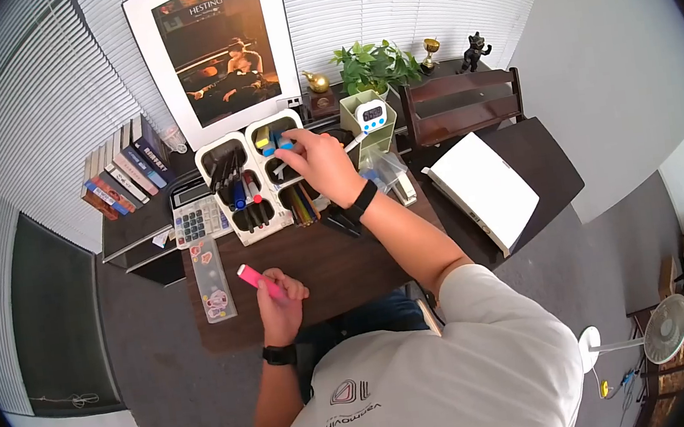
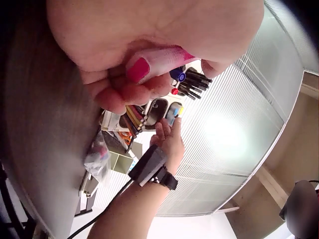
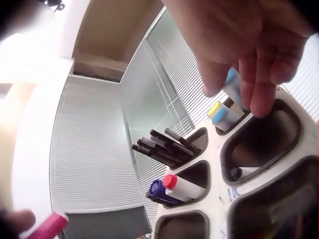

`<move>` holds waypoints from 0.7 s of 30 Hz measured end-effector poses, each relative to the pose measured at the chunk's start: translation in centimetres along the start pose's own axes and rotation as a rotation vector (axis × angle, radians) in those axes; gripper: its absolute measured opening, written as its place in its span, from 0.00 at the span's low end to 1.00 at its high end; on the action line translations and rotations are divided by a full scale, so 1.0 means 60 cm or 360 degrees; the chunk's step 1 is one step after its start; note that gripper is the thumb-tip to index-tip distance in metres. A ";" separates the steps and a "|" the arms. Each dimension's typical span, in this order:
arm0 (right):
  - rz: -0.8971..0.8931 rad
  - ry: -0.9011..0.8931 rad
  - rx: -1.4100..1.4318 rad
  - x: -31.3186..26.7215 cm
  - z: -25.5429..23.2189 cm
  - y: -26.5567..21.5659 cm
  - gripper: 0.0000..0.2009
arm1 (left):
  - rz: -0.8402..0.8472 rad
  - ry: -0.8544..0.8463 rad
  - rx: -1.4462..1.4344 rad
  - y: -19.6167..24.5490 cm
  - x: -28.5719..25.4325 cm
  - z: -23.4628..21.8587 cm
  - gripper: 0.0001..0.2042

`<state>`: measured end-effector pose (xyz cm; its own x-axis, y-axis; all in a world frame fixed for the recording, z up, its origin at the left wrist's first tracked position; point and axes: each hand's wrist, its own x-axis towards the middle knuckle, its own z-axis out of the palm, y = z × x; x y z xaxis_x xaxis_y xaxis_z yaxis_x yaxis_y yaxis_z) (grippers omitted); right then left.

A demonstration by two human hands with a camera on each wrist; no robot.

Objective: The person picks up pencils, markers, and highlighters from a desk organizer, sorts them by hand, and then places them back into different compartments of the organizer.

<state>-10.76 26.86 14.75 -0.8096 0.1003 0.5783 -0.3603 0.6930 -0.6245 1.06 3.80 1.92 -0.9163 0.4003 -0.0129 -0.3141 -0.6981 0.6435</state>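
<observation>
A pink highlighter (image 1: 258,280) is gripped by the left hand (image 1: 281,306) above the front of the desk, its end pointing up and away; the left wrist view shows fingers curled round the highlighter (image 2: 158,64). The right hand (image 1: 324,165) reaches over the white desk organizer (image 1: 253,234). In the right wrist view, the thumb and fingers of the right hand (image 3: 249,64) pinch a blue-capped marker (image 3: 233,89) at the top compartment. Beside it stand a yellow-capped and a blue-capped marker (image 3: 222,117). Other compartments hold black pens (image 3: 167,149), a red-capped marker (image 3: 182,187) and colored pencils (image 1: 302,204).
Left of the organizer are a calculator (image 1: 195,223), a stickered clear case (image 1: 213,287) and books (image 1: 128,172). A green holder with a timer (image 1: 370,116), a plastic bag (image 1: 386,170) and a white box (image 1: 487,188) stand to the right. A framed poster (image 1: 222,50) stands behind.
</observation>
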 end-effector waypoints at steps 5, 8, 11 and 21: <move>0.0155 -0.0143 0.0200 0.006 0.013 0.011 0.21 | 0.0032 -0.0052 -0.0006 0.005 -0.003 0.002 0.20; 0.0172 -0.0197 0.0145 -0.023 -0.025 -0.040 0.19 | -0.0017 0.0019 0.0005 0.002 -0.003 0.005 0.21; -0.0268 -0.0357 0.0258 -0.113 -0.035 -0.084 0.20 | -0.0010 0.0109 -0.0048 0.000 0.003 -0.007 0.22; -0.0701 -0.0270 0.0268 -0.267 0.021 -0.087 0.17 | -0.0096 -0.0010 0.0097 -0.002 0.001 -0.012 0.25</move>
<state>3.50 20.76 8.11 -0.6226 -0.3032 0.7214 -0.7435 0.5169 -0.4243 0.86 3.50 1.30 -0.8944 0.4447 -0.0483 -0.3528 -0.6350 0.6873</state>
